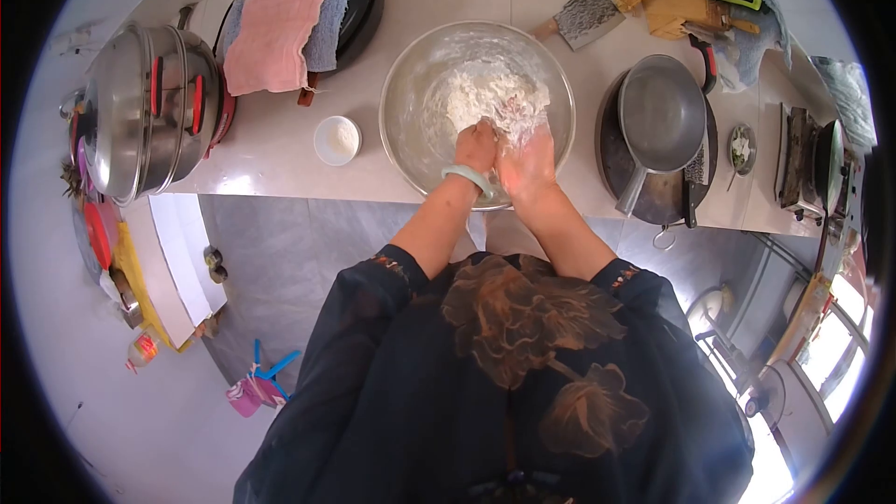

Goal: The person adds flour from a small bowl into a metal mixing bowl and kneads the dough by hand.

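Observation:
A wide metal bowl point(397, 135) stands at the counter's front edge, with crumbly, floury dough point(476, 93) inside. My left hand point(477, 144), with a pale green bangle point(467, 176) at the wrist, is over the near side of the dough. Its fingers are curled in beside my right hand, and what they hold is hidden. My right hand point(525, 157) reaches into the bowl with its fingers stretched forward and thickly coated in flour and dough. Left of the bowl sits a small white bowl point(337, 141) with some pale contents.
A steel steamer pot point(135, 112) and a pink cloth point(273, 35) are on the left. A cleaver point(587, 19) lies behind the bowl at right. Farther right are a grey frying pan point(663, 112), a small dish point(742, 149) and a gas stove point(798, 163).

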`<state>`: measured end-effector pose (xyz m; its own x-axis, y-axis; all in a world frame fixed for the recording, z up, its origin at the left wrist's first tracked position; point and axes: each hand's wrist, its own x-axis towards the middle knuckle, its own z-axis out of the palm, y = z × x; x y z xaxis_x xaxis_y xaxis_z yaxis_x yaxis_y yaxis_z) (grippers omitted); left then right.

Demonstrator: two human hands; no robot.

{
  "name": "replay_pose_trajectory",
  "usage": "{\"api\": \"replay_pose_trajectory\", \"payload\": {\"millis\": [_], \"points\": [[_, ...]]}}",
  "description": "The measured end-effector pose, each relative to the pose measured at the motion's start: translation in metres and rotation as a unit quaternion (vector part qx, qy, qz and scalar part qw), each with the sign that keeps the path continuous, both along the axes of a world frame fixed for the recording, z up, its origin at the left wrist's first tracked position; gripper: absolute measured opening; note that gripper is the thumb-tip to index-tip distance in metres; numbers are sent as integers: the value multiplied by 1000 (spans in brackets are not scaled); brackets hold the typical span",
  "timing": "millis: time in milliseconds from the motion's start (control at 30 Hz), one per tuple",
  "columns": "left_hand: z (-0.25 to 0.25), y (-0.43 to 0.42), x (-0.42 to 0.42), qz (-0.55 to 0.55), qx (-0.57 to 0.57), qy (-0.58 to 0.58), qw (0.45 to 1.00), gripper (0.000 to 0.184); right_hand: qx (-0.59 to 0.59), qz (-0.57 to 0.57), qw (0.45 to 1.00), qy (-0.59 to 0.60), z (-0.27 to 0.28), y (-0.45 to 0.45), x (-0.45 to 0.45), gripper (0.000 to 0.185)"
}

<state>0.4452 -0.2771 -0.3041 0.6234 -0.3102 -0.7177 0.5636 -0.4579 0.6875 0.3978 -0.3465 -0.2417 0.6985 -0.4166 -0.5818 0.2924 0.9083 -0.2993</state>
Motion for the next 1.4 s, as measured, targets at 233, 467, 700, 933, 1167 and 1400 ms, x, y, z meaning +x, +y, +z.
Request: {"api": "replay_pose_trajectory", "payload": {"millis": [233, 467, 700, 933, 1167, 1400], "points": [[37, -8, -7, 221, -184, 217, 933, 31, -146, 56, 987, 20, -7, -11, 0, 36], [26, 1, -25, 178, -301, 276, 895, 20, 30, 19, 997, 62, 25, -17, 18, 35], [27, -9, -15, 202, -226, 177, 936, 25, -12, 29, 999, 42, 6, -8, 13, 41], [1, -11, -5, 84, -110, 75, 988, 24, 0, 5, 999, 42, 2, -8, 6, 33], [-11, -2, 13, -145, 35, -256, 955, 47, 15, -16, 999, -32, 8, 2, -1, 29], [-29, -4, 30, -247, 83, -213, 942, 44, 26, 5, 999, -40, 13, -7, -8, 30]]}}
